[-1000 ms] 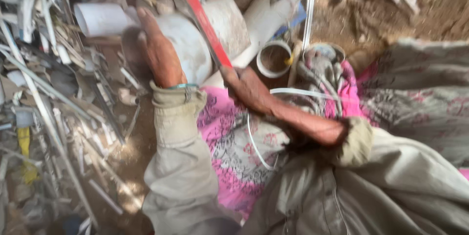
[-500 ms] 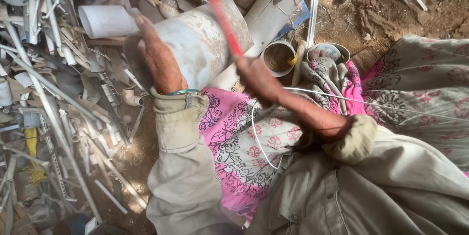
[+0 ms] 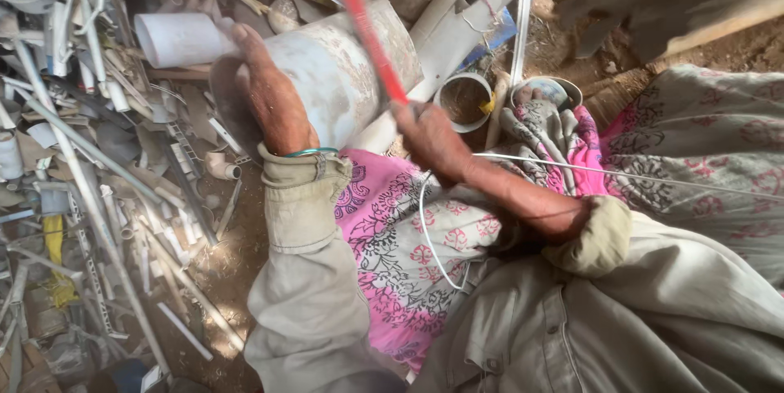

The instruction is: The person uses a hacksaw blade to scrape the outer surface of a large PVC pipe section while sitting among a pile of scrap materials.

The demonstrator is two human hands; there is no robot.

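My left hand [image 3: 265, 87] rests on the open end of a wide, dirty white pipe section [image 3: 343, 75] that lies across my lap, fingers gripping its rim. Raised over the pipe is a long red blade-like tool [image 3: 367, 26], with my right hand [image 3: 433, 136] closed around its lower end. The tool slants up and to the left, its top running out of view. A green bangle [image 3: 313, 150] sits at my left wrist. Pink patterned cloth [image 3: 408, 254] covers my lap below both forearms.
A heap of white plastic pipe offcuts and strips [image 3: 90, 156] fills the left side. A short white pipe piece [image 3: 175, 38] lies behind the left hand. Round pipe rings [image 3: 464, 99] sit on the dirt beyond my right hand. A thin white wire [image 3: 621, 174] crosses the cloth.
The view has shifted, so the wide pipe now shows fuller and closer. The red tool and my right hand have lifted a little and moved right; my left hand stays on the pipe.
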